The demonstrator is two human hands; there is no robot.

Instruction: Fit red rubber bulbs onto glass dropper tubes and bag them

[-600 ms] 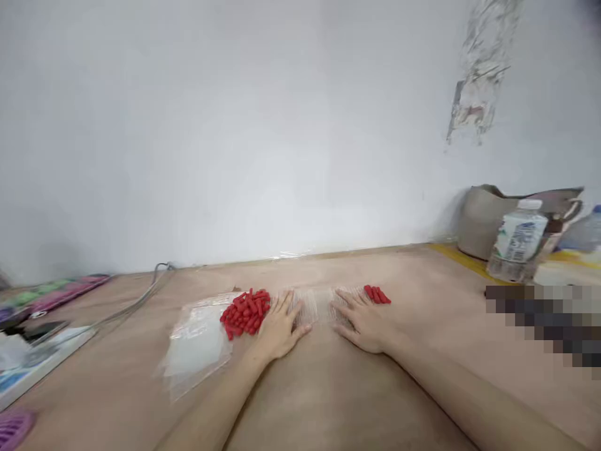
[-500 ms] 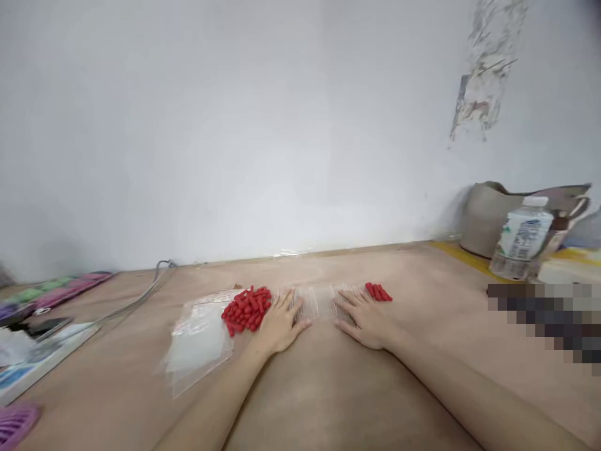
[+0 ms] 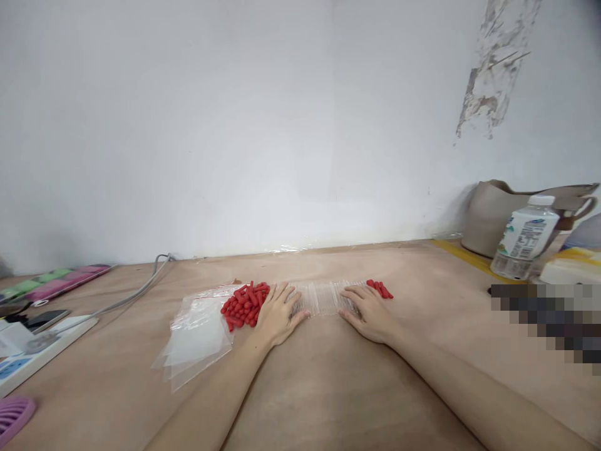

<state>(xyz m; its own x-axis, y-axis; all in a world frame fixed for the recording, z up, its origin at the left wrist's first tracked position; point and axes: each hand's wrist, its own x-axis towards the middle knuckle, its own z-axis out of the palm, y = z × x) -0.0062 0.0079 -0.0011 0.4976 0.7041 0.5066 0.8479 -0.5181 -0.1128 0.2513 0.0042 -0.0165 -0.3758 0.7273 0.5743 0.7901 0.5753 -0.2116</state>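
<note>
A row of thin clear sticks (image 3: 320, 299) lies side by side on the wooden table (image 3: 300, 388). My left hand (image 3: 278, 315) rests palm down over the row's left end, fingers spread. Over the right end lies my right hand (image 3: 370, 314), also flat with its fingers apart. A heap of small red pieces (image 3: 244, 305), rounded at the end, touches or nearly touches the left hand. Several more red pieces (image 3: 380, 288) lie just past the right fingers. Clear plastic bags (image 3: 200, 338) are stacked left of the heap. The stick ends under both hands are hidden.
At the left are a white power strip (image 3: 51, 351) with a grey cable (image 3: 141, 294), a phone (image 3: 47, 321) and a purple slotted object (image 3: 16, 416). A plastic bottle (image 3: 523, 238) and a beige bag (image 3: 488, 216) stand at the right, before the white wall (image 3: 235, 125).
The camera view has shifted slightly. Both hands stay on the row of sticks, and the right fingers look a little more bent and drawn together. The red pieces stay where they were.
</note>
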